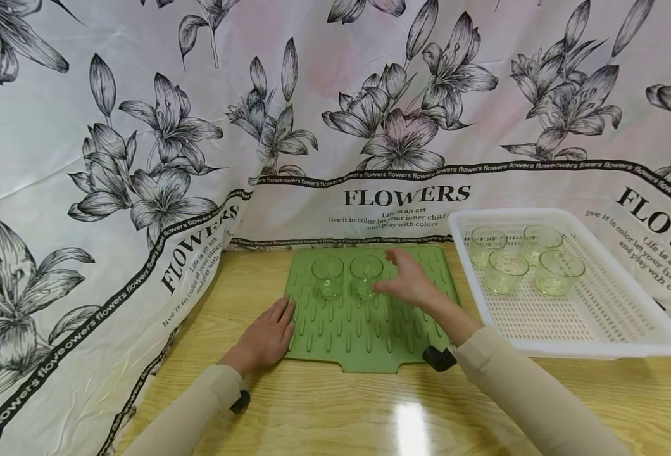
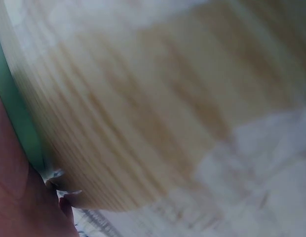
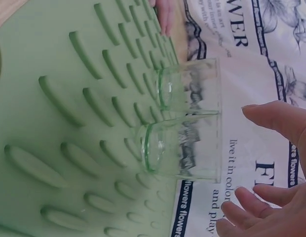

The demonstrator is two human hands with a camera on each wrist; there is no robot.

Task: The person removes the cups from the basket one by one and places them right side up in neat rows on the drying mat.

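Note:
Two clear glasses stand side by side at the back of a green ribbed mat [image 1: 369, 335]. My right hand [image 1: 405, 282] hovers open just right of the right glass [image 1: 366, 275], fingers spread, not gripping it. The left glass [image 1: 327, 277] stands free. The right wrist view shows the near glass [image 3: 185, 148], the far glass [image 3: 190, 86], and my right hand [image 3: 256, 163] open beside them, thumb and fingers apart. My left hand [image 1: 267, 335] lies flat on the mat's left edge [image 2: 15, 113]; the left wrist view is a blur of wood with the left hand [image 2: 19, 207] in the corner.
A white slotted tray [image 1: 597, 316] sits to the right of the mat with several clear glasses [image 1: 506, 271] grouped at its back. The wooden table [image 1: 369, 411] is backed and flanked by a flower-printed cloth [image 1: 142, 158].

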